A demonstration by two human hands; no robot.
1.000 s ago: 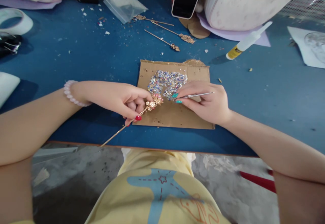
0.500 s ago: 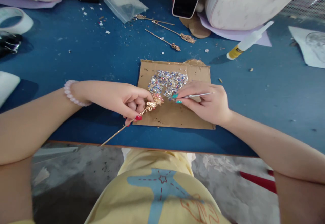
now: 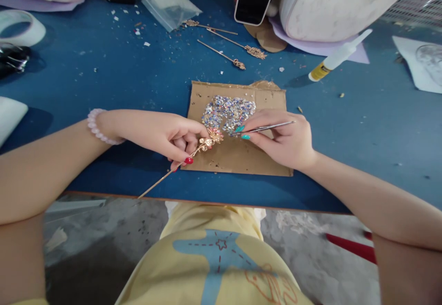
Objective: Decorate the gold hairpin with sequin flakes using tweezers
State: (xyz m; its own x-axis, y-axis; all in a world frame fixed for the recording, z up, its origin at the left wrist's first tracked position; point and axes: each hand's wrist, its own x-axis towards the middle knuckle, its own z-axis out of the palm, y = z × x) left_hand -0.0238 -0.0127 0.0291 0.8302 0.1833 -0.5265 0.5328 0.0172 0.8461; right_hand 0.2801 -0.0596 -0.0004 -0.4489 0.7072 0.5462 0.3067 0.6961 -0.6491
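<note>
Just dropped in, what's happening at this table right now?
A person is seated at a blue table. Their left hand holds a gold hairpin by its stem, with the ornate head over a cardboard sheet. Their right hand pinches a thin metal pick, its tip beside the hairpin's head at the edge of a pile of rhinestones on the cardboard. Three more hairpins and a glue tube lie farther back.

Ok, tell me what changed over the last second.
Very little. The right hand tipped its thin metal pick so the back end sits slightly higher and farther right; its tip stays by the pile of rhinestones. The left hand holds the gold hairpin as before, over the cardboard. Nothing was picked up or let go.
</note>
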